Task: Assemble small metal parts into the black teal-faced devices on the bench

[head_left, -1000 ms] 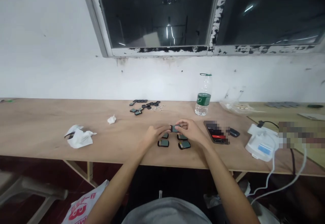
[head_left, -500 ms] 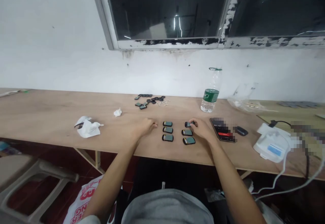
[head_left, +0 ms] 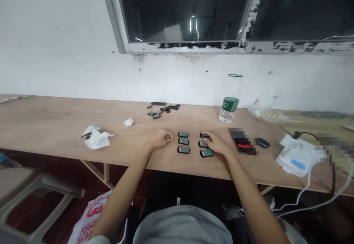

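Note:
Two columns of small black-rimmed pieces with green-grey faces lie on the wooden table in front of me. My left hand [head_left: 163, 139] rests on the wood just left of the left column, its fingers loosely curled and apart, with nothing visible in them. Nearest to it is the middle-left piece [head_left: 183, 141]. Over the right column is my right hand [head_left: 216, 143], fingers spread and touching the top-right piece [head_left: 204, 135]. They partly cover that piece and the middle-right piece [head_left: 203, 144]. Closer to me, the bottom-right piece [head_left: 207, 153] lies slightly tilted.
More such pieces [head_left: 156, 116] are heaped at the back beside small white bits [head_left: 177, 112]. A water bottle [head_left: 229, 109] stands behind my right hand. Right of it lie a phone [head_left: 240, 140], a black oval object [head_left: 262, 143] and a white device [head_left: 295, 157]. Crumpled tissue [head_left: 97, 139] is on the left.
My right hand has shifted slightly, its fingers now spread over the top and middle right pieces. My left hand's fingers have loosened a little beside the left column.

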`<action>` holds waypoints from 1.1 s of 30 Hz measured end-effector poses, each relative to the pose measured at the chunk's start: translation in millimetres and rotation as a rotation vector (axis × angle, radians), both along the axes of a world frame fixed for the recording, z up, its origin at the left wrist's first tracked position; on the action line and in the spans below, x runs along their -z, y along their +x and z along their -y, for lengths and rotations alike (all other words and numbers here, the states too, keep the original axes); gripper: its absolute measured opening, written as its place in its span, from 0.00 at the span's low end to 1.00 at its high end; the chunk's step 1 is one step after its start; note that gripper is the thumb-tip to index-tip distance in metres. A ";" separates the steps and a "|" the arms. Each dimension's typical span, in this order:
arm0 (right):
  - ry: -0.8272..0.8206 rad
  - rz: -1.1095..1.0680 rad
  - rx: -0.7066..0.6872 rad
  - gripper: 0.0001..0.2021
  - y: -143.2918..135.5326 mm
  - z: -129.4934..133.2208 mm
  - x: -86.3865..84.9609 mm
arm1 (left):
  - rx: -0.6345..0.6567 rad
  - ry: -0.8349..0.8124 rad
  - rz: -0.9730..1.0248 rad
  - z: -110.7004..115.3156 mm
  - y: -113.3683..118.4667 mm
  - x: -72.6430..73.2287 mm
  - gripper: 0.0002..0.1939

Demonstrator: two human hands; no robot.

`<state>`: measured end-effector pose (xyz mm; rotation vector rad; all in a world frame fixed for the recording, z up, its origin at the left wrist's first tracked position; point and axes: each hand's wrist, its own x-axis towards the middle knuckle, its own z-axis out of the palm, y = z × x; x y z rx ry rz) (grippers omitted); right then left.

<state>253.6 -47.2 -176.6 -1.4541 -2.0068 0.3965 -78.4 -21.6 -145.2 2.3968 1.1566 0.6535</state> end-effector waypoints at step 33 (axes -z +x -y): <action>-0.165 -0.171 -0.117 0.09 1.6 26.0 -40.9 | -0.047 0.206 0.052 5.5 5.5 -15.2 0.19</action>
